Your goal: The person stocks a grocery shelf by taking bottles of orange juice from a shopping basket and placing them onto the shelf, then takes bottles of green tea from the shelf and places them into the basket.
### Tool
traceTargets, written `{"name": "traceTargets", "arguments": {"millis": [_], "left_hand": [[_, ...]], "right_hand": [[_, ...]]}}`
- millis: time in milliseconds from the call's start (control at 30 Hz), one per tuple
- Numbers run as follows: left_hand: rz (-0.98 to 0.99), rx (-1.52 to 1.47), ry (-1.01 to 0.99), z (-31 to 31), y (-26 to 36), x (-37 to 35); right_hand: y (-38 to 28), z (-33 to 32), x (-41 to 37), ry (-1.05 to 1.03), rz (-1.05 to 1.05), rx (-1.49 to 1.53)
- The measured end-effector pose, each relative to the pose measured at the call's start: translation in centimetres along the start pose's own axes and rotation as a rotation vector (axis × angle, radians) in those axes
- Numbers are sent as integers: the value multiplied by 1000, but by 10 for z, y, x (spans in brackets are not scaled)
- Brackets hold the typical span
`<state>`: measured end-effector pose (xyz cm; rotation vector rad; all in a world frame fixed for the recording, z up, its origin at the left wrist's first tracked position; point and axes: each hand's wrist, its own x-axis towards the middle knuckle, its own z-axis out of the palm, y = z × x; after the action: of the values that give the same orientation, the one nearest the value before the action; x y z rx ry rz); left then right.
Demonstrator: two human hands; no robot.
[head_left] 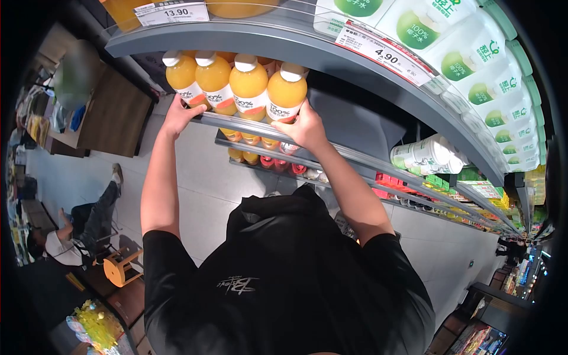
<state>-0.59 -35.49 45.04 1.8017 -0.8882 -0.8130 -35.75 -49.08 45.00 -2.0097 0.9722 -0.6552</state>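
Four orange bottles point(247, 89) side by side at front of shelf point(361, 115), white caps up, more behind. Left hand point(179, 115) curled on leftmost bottle's lower part, thumb in front, fingers partly hidden. Right hand point(303, 126) grips rightmost bottle low, thumb across label. Row held between both. White tubs point(435, 151) well right. Price tag point(384, 56) on upper shelf edge.

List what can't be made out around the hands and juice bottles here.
All in the head view:
Back-row bottles: mostly hidden by the front-row bottles and the shelf above.
Left hand: some fingers hidden by the leftmost bottle or the hand itself.
Right hand: likewise, at the rightmost bottle.
Orange containers, upper shelf: cut off by the picture's top edge.
4.90 price tag: fine print too small.
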Motion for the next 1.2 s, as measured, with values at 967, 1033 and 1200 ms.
{"name": "traceTargets", "arguments": {"millis": [967,1033,1200], "left_hand": [[-12,-736,496,-3,-90,-48],[-313,-980,643,7,-180,-79],[-793,-1208,-729,89,-424,-230]], "right_hand": [[0,-69,-105,476,-172,-152],[29,-87,-158,547,-132,-204],[135,-114,-332,658,502,-592]]}}
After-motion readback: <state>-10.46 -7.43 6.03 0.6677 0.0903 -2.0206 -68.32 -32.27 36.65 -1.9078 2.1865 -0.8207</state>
